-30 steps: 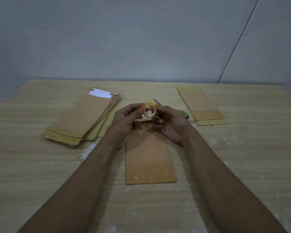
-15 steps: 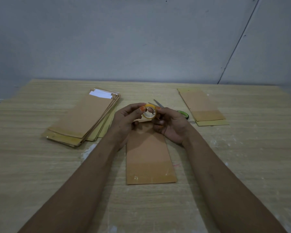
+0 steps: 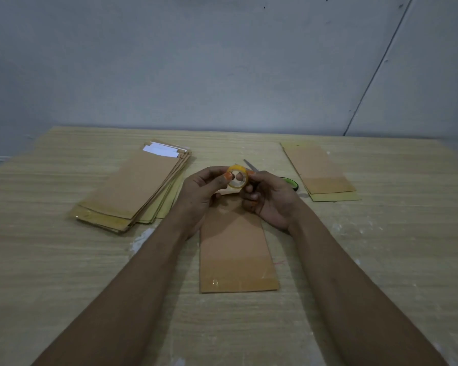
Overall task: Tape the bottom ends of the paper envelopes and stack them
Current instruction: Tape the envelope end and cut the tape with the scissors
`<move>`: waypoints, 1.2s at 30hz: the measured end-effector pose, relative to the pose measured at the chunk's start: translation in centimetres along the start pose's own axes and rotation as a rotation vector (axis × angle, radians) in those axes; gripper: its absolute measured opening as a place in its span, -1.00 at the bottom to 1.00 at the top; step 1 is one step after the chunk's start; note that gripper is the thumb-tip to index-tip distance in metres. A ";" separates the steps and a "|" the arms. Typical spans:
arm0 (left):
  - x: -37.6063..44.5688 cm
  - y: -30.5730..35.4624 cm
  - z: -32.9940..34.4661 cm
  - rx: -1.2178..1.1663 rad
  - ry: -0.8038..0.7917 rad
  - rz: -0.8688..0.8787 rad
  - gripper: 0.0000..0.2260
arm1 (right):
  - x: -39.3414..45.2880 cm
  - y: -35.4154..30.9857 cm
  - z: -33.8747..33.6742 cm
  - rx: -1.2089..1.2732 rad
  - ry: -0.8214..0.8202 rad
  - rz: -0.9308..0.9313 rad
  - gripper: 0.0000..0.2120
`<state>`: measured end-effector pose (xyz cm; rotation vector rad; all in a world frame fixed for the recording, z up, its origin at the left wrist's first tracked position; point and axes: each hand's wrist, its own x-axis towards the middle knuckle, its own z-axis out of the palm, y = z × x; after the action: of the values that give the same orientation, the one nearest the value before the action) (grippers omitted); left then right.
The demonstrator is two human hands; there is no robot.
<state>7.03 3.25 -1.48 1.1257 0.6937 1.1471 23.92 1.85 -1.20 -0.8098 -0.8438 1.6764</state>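
A small roll of clear tape (image 3: 238, 177) is held up between both hands above the table. My left hand (image 3: 202, 192) pinches its left side with thumb and fingertips. My right hand (image 3: 269, 200) grips its right side. Below the hands a brown paper envelope (image 3: 236, 249) lies flat, its folded bottom end toward me with shiny tape across it. A fanned stack of several brown envelopes (image 3: 135, 186) lies to the left. Two more envelopes (image 3: 320, 170) lie overlapped at the right.
Scissors (image 3: 250, 165) with a green handle (image 3: 291, 183) lie just behind my right hand, partly hidden by it. The wooden table (image 3: 64, 260) runs back to a grey wall. White smears mark the table near both forearms.
The hands stay in place; the tape roll has turned slightly between the fingers. The envelopes have not moved.
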 end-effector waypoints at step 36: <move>0.6 -0.7 -0.4 0.021 -0.034 0.017 -0.87 | -0.3 -0.3 0.5 -0.016 0.002 0.004 -0.92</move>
<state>7.08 3.94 -2.21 1.1689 0.6721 1.1348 23.71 1.51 -0.63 -0.8245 -0.8563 1.6736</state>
